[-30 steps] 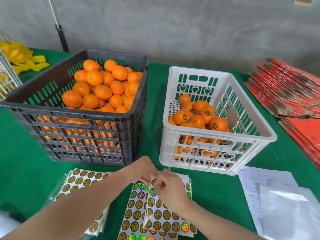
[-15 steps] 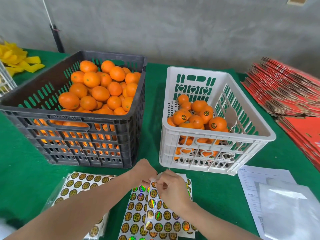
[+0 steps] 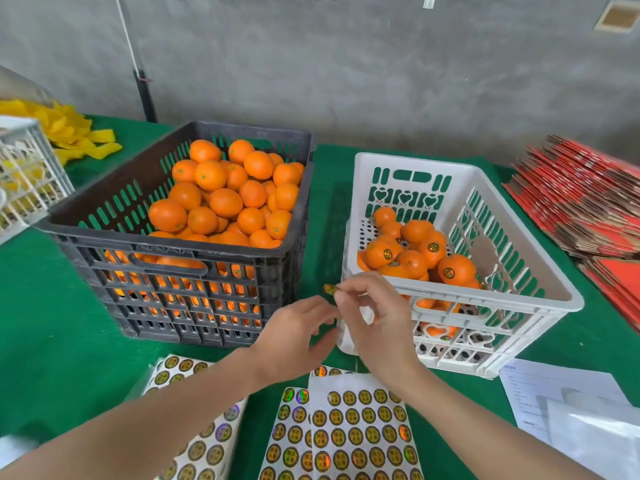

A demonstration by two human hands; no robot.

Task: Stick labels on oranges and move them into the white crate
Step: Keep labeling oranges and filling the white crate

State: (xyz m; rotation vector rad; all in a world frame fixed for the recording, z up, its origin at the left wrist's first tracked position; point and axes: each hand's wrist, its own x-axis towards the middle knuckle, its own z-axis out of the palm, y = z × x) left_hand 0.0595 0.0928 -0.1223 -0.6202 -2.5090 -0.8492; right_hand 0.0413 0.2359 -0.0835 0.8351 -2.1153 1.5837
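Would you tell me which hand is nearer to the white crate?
Right. The right hand, pinching a label, is in front of the white crate's near left corner; the left hand is farther left, nearer the black crate.

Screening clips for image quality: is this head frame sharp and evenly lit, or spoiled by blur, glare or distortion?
Head view: soft, even light, faint shadows; the left hand, right hand and the label it pinches are slightly motion-blurred; the sticker sheets glint rainbow; wide-lens stretching softens the red cardboard stack at the right edge.
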